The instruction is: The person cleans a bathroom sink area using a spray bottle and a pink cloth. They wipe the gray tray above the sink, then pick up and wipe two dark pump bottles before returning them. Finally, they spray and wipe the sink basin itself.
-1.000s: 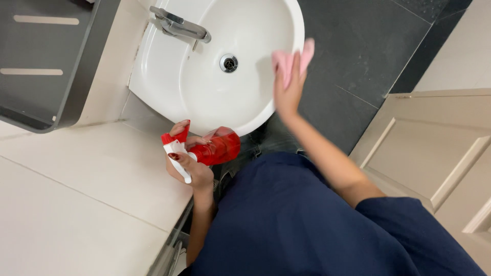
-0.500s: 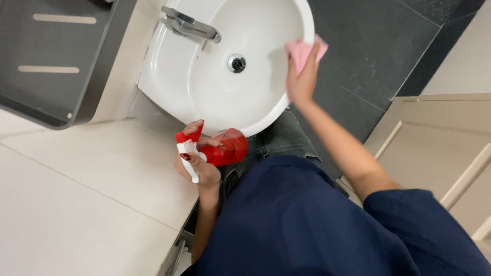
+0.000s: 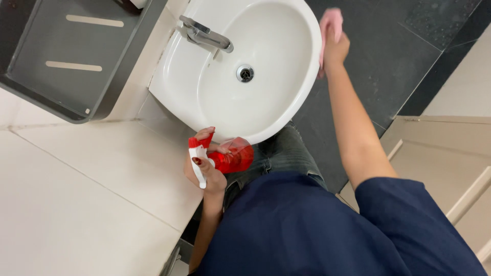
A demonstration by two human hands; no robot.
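Cloth work sits at the far rim from where I watch: my right hand [image 3: 335, 48] has its grip pressed together on a pink cloth [image 3: 330, 20], holding it flat against the outer right edge of the white washbasin [image 3: 276, 110]. That arm reaches straight out over dark floor tiles [image 3: 409, 56]. My left hand [image 3: 204, 168] is low, just below the basin's near rim, with its grip wrapped around a red spray bottle [image 3: 235, 156]; the fingers close on the neck by the white and red trigger head [image 3: 197, 153], and the bottle body lies tilted to the right. A chrome tap [image 3: 207, 36] stands at the basin's back left, with the round drain [image 3: 245, 73] in the middle of the bowl. Grey shelving [image 3: 66, 56] hangs on the pale tiled wall [image 3: 76, 194] to the left.
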